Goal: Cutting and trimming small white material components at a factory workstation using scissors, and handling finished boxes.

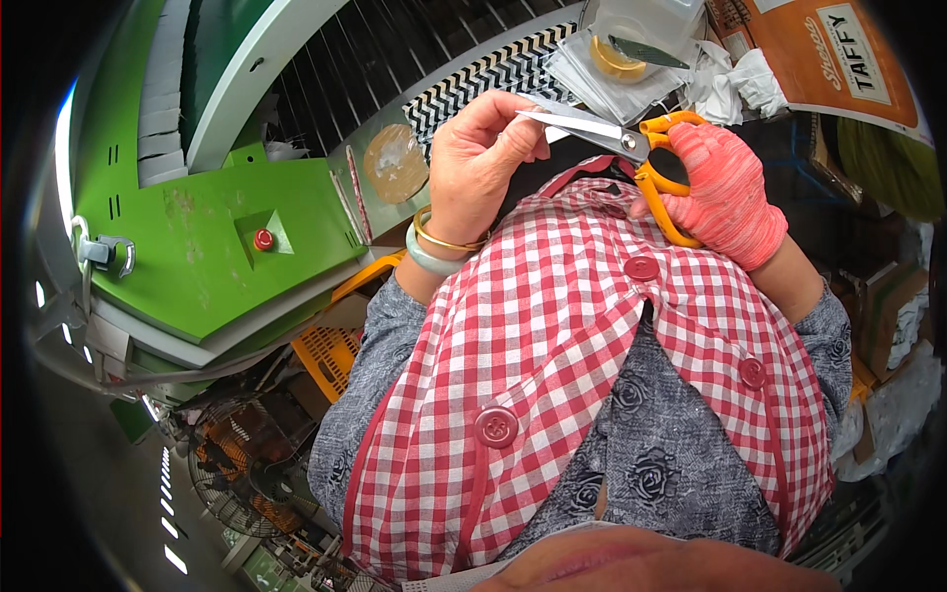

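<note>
My right hand (725,192), in a coral knitted glove, holds a pair of scissors (587,122) by its orange handles. The scissors' grey blades point left and look slightly parted. My bare left hand (483,148) is pinched closed at the blade tips, with a bangle and a bracelet on its wrist. Whatever lies between its thumb and fingers is too small to make out. Just beyond this hand is a black-and-white zigzag strip (493,81). A stack of white cloth pieces (577,79) lies past the blades, with a yellow tape roll (614,63) over it.
On the left stands a green machine (187,227) with a red button (263,239). A round tan disc (397,166) lies by my left hand. At the back right are crumpled white cloth (755,84) and an orange printed package (829,39). A fan (232,459) stands lower left.
</note>
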A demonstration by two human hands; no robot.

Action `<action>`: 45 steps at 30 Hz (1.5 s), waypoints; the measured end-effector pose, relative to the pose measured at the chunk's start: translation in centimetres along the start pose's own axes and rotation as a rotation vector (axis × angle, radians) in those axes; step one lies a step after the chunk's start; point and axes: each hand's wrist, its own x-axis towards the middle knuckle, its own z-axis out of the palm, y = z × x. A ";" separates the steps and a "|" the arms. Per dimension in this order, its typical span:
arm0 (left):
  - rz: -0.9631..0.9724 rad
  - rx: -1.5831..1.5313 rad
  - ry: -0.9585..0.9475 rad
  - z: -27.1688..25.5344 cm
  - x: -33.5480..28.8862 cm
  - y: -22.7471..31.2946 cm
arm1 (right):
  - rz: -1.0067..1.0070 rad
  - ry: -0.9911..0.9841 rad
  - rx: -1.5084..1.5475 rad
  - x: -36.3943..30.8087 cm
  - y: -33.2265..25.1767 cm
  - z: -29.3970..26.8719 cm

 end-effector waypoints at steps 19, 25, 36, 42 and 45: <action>-0.047 0.016 0.001 0.1 -0.3 -0.1 | 0.065 -0.117 0.078 -0.3 0.1 -0.5; -0.077 0.010 0.002 0.2 0.3 -0.1 | 0.331 -0.168 0.310 0.1 -0.1 -0.5; -0.039 -0.105 -0.036 -1.0 -0.9 0.2 | 0.254 -0.117 0.291 0.2 -1.7 0.2; -0.029 -0.206 -0.060 -0.8 -1.1 0.4 | -0.005 0.074 -0.006 -0.6 -1.0 0.7; 0.082 -0.181 -0.156 -1.1 -0.3 -0.7 | 0.033 0.110 0.013 -0.7 -0.7 0.6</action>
